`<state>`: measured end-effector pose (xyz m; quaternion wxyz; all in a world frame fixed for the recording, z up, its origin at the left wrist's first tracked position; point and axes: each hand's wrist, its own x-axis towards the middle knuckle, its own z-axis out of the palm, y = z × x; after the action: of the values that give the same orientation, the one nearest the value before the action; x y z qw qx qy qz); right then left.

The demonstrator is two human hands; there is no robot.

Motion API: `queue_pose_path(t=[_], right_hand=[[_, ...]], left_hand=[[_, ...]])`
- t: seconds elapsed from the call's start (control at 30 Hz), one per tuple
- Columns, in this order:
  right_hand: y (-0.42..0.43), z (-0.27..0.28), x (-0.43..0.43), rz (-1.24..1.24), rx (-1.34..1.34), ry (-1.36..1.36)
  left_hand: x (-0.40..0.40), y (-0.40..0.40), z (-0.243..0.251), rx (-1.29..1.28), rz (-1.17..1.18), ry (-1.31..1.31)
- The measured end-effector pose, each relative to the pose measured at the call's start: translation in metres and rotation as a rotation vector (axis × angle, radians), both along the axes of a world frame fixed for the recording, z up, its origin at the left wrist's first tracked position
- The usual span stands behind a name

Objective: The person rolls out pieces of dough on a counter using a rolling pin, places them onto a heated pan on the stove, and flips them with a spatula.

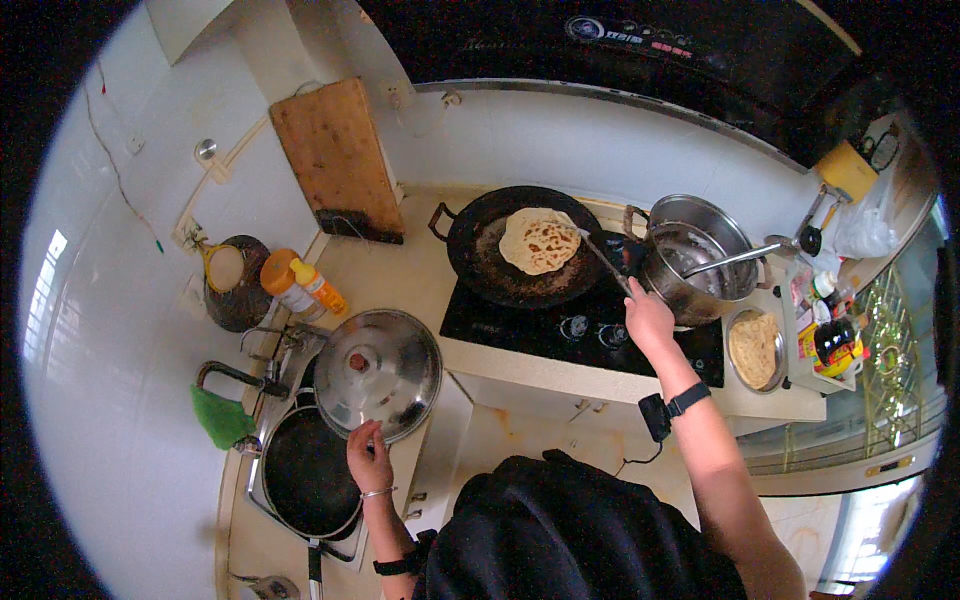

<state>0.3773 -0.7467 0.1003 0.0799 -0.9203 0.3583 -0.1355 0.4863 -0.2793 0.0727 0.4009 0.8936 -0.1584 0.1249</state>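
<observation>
A browned flatbread [541, 241] lies in a dark iron wok [480, 274] on the black gas cooktop [525, 322]. My right hand [649, 318] grips the handle of a metal turner [606, 262]. Its far end reaches the flatbread's right edge, and I cannot tell whether it is under the bread. At the near rim of a domed metal lid [390, 360] is my left hand [369, 459], fingers curled. Whether those fingers hold the rim or only hang in front of it is unclear. The lid sits at the counter corner, partly over the sink.
A steel pot [686, 292] with a ladle [731, 260] stands right of the wok. Beyond it are a plate of flatbread [754, 351] and a condiment rack [825, 322]. A dark frying pan [311, 472] occupies the sink. A cutting board [337, 157] leans on the wall.
</observation>
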Motion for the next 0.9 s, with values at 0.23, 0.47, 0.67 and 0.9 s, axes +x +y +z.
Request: queue_pose_path(t=[0.23,0.47,0.67,0.9], right_hand=[[-0.007,-0.002,0.014,0.035,-0.099,0.159],[0.014,0.056,-0.023,0.095,0.057,0.186],[0.031,0.069,-0.052,0.158,-0.016,0.187],[0.038,0.059,-0.055,0.209,-0.126,0.126]], left_hand=[[-0.005,-0.007,0.003,-0.001,0.017,0.035],[-0.011,0.007,0.002,0.007,0.053,0.042],[-0.009,0.016,-0.007,0.062,0.033,0.022],[-0.002,-0.015,-0.001,-0.016,-0.002,0.043]])
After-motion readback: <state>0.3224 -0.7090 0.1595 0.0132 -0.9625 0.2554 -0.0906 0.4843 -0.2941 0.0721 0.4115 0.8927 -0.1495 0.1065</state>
